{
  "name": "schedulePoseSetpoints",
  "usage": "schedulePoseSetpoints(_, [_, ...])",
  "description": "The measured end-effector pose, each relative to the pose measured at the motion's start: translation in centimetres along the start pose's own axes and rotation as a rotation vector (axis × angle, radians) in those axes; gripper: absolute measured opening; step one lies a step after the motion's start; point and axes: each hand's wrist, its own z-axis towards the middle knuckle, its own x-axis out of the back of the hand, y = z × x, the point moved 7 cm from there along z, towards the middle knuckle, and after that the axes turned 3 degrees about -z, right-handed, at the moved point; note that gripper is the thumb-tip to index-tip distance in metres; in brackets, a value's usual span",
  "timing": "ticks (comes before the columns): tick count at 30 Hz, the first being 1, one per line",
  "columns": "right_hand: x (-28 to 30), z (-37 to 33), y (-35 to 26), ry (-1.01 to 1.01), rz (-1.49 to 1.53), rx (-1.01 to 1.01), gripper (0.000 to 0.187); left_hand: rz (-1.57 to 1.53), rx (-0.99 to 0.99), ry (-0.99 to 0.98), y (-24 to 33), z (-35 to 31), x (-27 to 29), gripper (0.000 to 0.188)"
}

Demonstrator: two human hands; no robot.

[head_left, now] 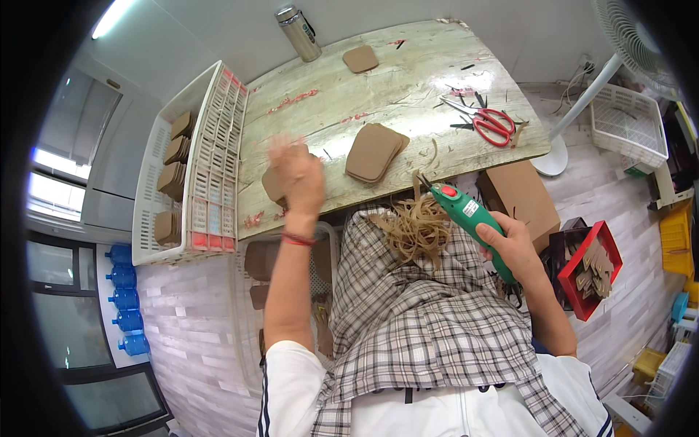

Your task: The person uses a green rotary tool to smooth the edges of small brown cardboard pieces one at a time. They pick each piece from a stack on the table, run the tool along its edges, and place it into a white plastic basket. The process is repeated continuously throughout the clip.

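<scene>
My right hand (513, 244) is wrapped round green handheld electric scissors (466, 210) with a red button, held above my lap. A thin brown strip hangs by its tip. Smeared by motion, my left hand (300, 178) is over the table's near left part, and a flat brown rounded piece (272, 186) partly shows beside it. Between my hands, a small stack of the same brown pieces (373, 153) lies near the table edge. Curly brown trimmings (413, 229) are heaped on my checked apron (429, 313). One more brown piece (360, 59) lies at the far side.
Red-handled scissors (494, 127) lie on the worn table (320, 102) at right, among dark scraps. A white crate (218, 160) with stacked brown pieces stands at left. A steel flask (298, 33) is at the back. Right of me are a cardboard box (520, 200) and a red-rimmed box (614, 255).
</scene>
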Motion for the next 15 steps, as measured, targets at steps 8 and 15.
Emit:
schedulePoseSetpoints(8, [0.8, -0.8, -0.1, 0.046, -0.045, 0.012, 0.032, -0.383, 0.247, -0.258, 6.9, -0.4, -6.1, 0.056])
schedulePoseSetpoints(15, [0.6, -0.2, 0.6, 0.033, -0.016, -0.003, 0.03, -1.025, 0.593, -0.13, 6.4, -1.1, -6.1, 0.032])
